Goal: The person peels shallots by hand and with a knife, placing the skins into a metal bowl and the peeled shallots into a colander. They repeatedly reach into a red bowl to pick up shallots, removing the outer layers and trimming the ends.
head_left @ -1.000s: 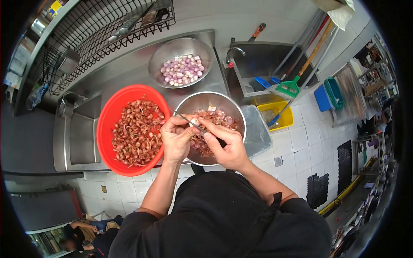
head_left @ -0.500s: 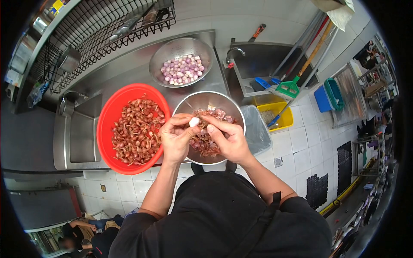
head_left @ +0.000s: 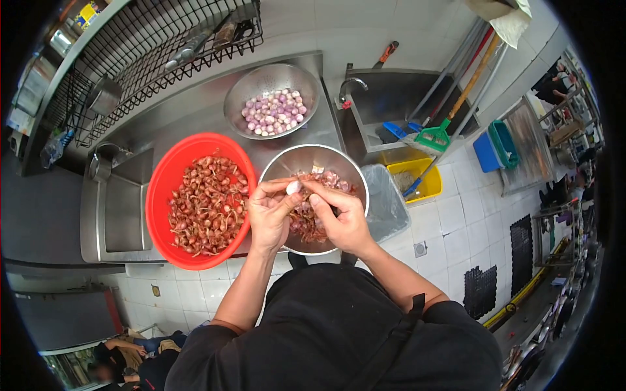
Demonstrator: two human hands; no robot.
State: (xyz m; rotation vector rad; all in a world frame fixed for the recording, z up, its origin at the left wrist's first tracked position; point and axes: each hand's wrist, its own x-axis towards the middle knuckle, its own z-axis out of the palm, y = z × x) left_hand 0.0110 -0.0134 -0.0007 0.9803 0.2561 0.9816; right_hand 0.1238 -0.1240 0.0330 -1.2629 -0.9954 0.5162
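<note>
Both grips pinch one pale peeled shallot [head_left: 293, 188]: my left hand [head_left: 268, 215] and right hand [head_left: 339, 218] hold it over the steel bowl of skins [head_left: 287, 163], right of the red basin [head_left: 163, 195].

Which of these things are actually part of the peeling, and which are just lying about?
In use: left hand, right hand, shallot, red basin, peelings bowl, colander.

Lying about: broom, yellow bin, dish rack, sink.
</note>
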